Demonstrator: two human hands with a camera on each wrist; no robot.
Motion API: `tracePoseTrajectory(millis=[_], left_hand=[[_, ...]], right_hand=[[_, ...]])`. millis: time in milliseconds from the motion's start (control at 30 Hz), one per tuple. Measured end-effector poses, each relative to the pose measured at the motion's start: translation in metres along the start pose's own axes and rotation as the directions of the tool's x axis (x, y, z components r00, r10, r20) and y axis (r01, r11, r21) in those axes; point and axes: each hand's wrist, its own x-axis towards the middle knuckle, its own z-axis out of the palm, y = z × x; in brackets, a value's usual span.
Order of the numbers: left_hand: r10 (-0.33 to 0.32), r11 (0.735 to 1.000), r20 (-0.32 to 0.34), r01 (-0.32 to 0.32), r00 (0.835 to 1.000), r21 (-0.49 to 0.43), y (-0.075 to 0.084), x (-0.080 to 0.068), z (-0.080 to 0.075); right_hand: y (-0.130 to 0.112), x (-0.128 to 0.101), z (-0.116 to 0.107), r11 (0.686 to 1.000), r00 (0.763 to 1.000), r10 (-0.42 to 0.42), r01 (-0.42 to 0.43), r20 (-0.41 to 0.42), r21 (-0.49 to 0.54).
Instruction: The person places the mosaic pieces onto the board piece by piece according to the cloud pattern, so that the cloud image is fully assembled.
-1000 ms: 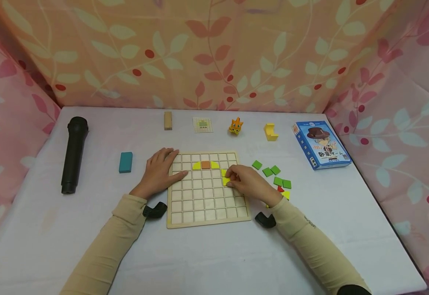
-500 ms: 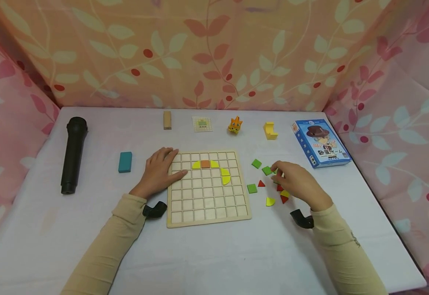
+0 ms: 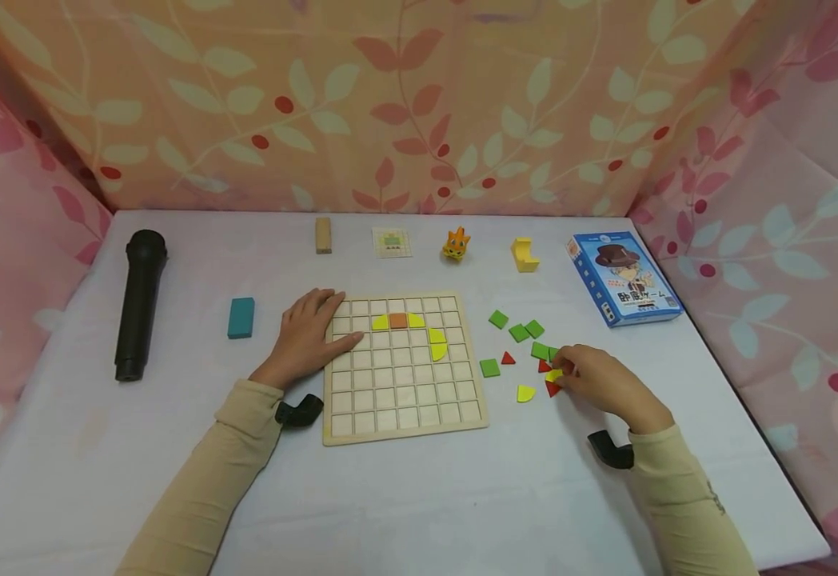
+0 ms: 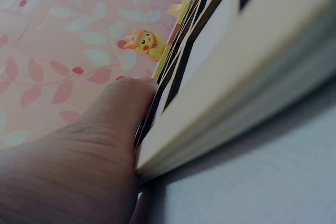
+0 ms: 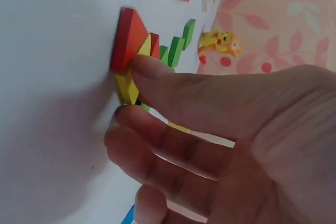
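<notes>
My left hand [image 3: 306, 338] rests at the left edge of a wooden grid board [image 3: 406, 436], thumb over the squares and fingers extended along the top left corner. In the left wrist view the thumb [image 4: 123, 103] lies against the board's rim [image 4: 247, 114]. An orange square [image 3: 398, 321] sits between two yellow quarter-round tiles on the board, with two more yellow tiles [image 3: 438, 351] lower right. My right hand [image 3: 609, 384] pinches a yellow tile [image 5: 125, 88] between thumb and index finger, low over the cloth. A red triangle [image 5: 127, 38] lies right beside it.
Several green squares [image 3: 519, 333], red triangles [image 3: 508, 358] and a yellow quarter-round [image 3: 525, 394] lie right of the board. Behind stand a wooden block [image 3: 323, 236], pattern card [image 3: 392, 243], orange figurine [image 3: 456, 244], yellow piece [image 3: 524, 255] and blue box [image 3: 625, 280]. Leftward are a teal block [image 3: 241, 318] and microphone [image 3: 141, 304].
My right hand has left the yellow tiles on the board, moved right to the loose pieces, then come down to a yellow tile among the red ones. My left hand has stayed on the board.
</notes>
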Motion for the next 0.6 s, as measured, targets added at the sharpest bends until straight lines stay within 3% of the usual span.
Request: tracePoseTrajectory(millis=[367, 600], left_hand=[[0.008, 1.0, -0.008, -0.008, 1.0, 0.002, 0.001, -0.001, 0.0], [0.003, 1.0, -0.006, -0.003, 1.0, 0.004, 0.001, -0.001, 0.0]], right_hand=[[0.011, 0.002, 0.004, 0.999, 0.999, -0.038, 0.038, -0.007, 0.016], [0.004, 0.0, -0.009, 0.995, 0.994, -0.104, 0.104, -0.014, -0.01]])
